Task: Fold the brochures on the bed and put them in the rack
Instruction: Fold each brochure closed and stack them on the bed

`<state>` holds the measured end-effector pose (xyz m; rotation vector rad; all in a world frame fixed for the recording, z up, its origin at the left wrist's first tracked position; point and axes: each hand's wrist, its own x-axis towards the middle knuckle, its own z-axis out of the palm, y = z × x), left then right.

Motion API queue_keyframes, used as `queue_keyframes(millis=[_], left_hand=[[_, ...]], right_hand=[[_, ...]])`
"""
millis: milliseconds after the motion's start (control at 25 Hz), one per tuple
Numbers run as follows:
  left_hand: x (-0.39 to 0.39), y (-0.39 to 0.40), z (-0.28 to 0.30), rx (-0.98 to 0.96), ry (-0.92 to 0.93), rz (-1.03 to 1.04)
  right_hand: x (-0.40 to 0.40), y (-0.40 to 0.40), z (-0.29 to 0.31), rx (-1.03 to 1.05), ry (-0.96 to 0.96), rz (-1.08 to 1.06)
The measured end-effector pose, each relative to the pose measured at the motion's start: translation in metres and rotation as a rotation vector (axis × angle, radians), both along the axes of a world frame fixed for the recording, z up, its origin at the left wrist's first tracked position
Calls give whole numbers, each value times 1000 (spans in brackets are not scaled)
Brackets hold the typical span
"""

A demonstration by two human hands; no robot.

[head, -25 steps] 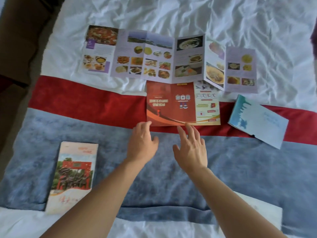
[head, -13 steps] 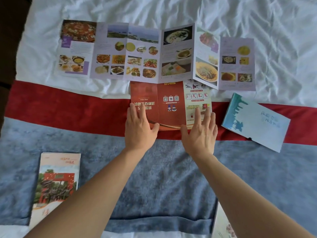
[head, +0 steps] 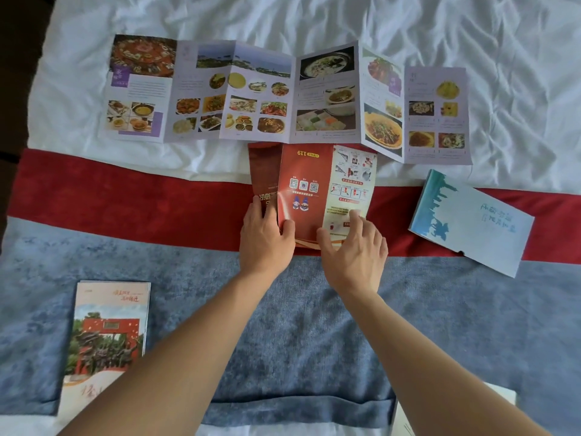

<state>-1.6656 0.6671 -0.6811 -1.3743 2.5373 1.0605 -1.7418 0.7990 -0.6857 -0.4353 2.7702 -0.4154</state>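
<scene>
Bed (head: 314, 325): left hand (head: 264, 240) pinches red brochure (head: 303, 190) panel.

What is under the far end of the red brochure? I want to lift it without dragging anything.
The red brochure lies on the red band; its far edge is tucked under the long food brochure. Whatever lies directly beneath it is covered.

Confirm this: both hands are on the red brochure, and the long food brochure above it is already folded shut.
Not quite. The head view shows both hands, left hand and right hand, on the red brochure, but the long food brochure lies fully unfolded, its panels spread across the white sheet.
</scene>
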Motion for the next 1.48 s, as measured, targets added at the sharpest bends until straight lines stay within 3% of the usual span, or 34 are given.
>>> queue_keyframes(millis=[440,640,720,840,920,1080,1240,1480], left_hand=[[61,10,20,-5,245,82],[98,6,40,-218,334,-116],[112,11,41,-232,206,-265],[133,27,31,-134,-94,-380],[147,34,20,-57,-128,-325],[149,29,10,97,-23,11],[138,31,8,82,24,94],[140,24,11,327,53,235]], right_hand=[[36,-9,32,-155,-86,-44],[58,-22,63,-504,-475,-217],[70,-27,66,-565,-580,-255],[87,-28,61,-468,-598,-255],[95,-20,56,-378,-621,-270],[102,2,47,-296,-716,-261],[106,8,39,-329,-755,-259],[105,3,37,-358,-679,-366]])
